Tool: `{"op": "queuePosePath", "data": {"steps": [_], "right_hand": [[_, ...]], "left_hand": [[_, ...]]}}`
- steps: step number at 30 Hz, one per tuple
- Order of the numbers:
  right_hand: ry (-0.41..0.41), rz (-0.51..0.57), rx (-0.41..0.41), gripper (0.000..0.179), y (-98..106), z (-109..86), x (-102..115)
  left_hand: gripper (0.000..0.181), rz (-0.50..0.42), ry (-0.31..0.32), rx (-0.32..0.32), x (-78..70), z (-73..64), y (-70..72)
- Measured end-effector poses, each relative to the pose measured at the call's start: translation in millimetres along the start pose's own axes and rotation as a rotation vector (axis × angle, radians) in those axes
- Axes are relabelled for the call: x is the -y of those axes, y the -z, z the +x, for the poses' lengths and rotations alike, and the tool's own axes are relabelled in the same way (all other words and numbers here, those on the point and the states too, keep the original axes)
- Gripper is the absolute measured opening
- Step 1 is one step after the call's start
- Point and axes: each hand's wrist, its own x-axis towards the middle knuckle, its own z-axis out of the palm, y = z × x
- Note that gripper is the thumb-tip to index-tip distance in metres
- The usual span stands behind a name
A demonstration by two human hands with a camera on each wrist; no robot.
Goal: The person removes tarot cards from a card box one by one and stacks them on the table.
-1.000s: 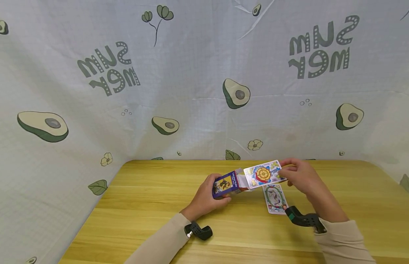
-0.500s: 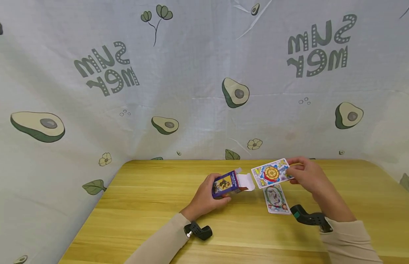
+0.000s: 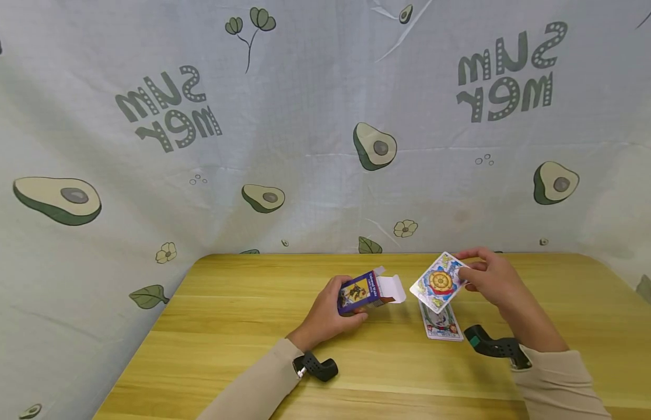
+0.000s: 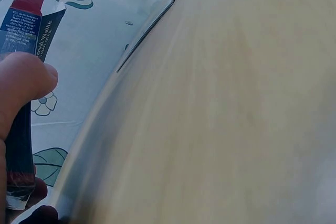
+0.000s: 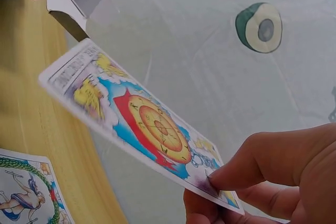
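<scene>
My left hand (image 3: 328, 312) grips a dark blue tarot card box (image 3: 357, 293), tilted with its white flap (image 3: 391, 289) folded out to the right. In the left wrist view, the thumb (image 4: 31, 77) lies across the box's printed side. My right hand (image 3: 490, 277) pinches a tarot card (image 3: 440, 282) with a wheel picture by one end, thumb on its face. Below that card, a World tarot card (image 3: 442, 328) lies face up on the table, its upper part covered. The right wrist view shows the wheel card (image 5: 152, 124) held above the table, apart from the lying card.
The wooden table (image 3: 241, 350) reaches back to a hanging white cloth (image 3: 315, 116) with avocado prints. Each wrist wears a black camera mount; the right one (image 3: 496, 344) sits close to the lying card.
My right hand has drawn the wheel card rightward away from the box flap and turned it steeper, over the World card. The left hand and box stay nearly still.
</scene>
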Motion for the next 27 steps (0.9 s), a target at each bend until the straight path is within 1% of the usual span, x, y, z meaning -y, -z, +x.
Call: {"op": "queuePosePath", "data": {"steps": [5,9,13,14,18,27], "right_hand": [[-0.008,0.005,-0.015,0.043,0.1,8.3,-7.1],[-0.043,0.008,-0.031,0.043,-0.5,17.2,-15.5],[-0.063,-0.002,-0.027,0.045,-0.9,19.1,-13.5],[-0.056,-0.008,-0.013,0.047,-0.4,17.9,-10.8],[-0.059,-0.02,-0.006,0.047,-1.5,18.5,-7.2],[-0.119,0.009,0.049,0.051,2.1,29.2,-12.3]], "left_hand": [[0.074,0.006,-0.005,0.003,2.2,3.9,0.6],[0.073,0.004,-0.004,0.003,5.5,7.1,1.1],[0.073,-0.005,-0.001,0.006,8.2,9.9,2.3],[0.073,-0.006,-0.003,0.007,9.0,10.5,2.5],[0.073,-0.013,-0.009,0.009,12.2,13.1,3.2],[0.073,-0.017,0.017,0.013,10.4,17.2,3.5]]}}
